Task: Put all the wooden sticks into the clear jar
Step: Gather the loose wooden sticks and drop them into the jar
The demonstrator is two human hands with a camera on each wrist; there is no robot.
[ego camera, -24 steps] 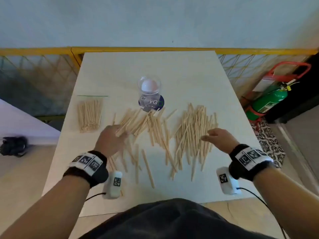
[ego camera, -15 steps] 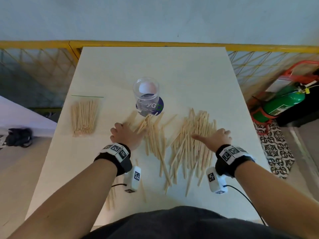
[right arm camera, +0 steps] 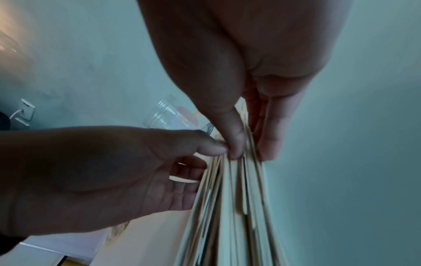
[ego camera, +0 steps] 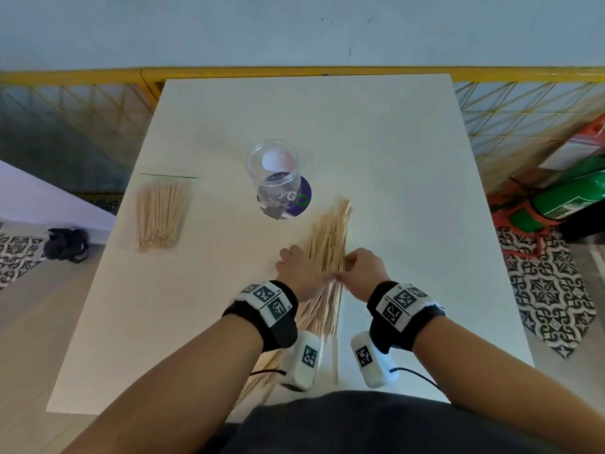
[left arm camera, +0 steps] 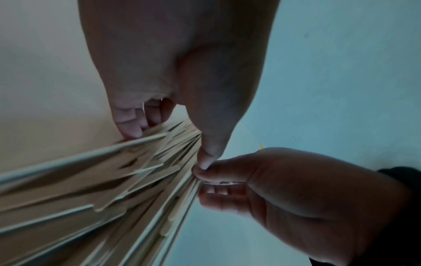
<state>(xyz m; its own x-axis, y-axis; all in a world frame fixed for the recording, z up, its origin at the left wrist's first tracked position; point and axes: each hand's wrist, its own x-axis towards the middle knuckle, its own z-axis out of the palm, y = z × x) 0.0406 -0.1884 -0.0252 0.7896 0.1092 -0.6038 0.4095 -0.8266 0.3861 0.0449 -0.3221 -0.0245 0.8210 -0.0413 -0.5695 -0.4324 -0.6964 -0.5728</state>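
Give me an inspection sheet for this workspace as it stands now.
Surface: pale rectangular table, sticks on it.
Job's things: loose wooden sticks gathered into one bundle; empty clear plastic jar upright on a purple round coaster.
Clutter: second neat batch of sticks at the left.
Hands: left hand and right hand squeeze the bundle, thumbs touching.
Cables: black cable from the right wrist camera.
Surroundings: yellow mesh fence, green extinguisher, patterned floor.
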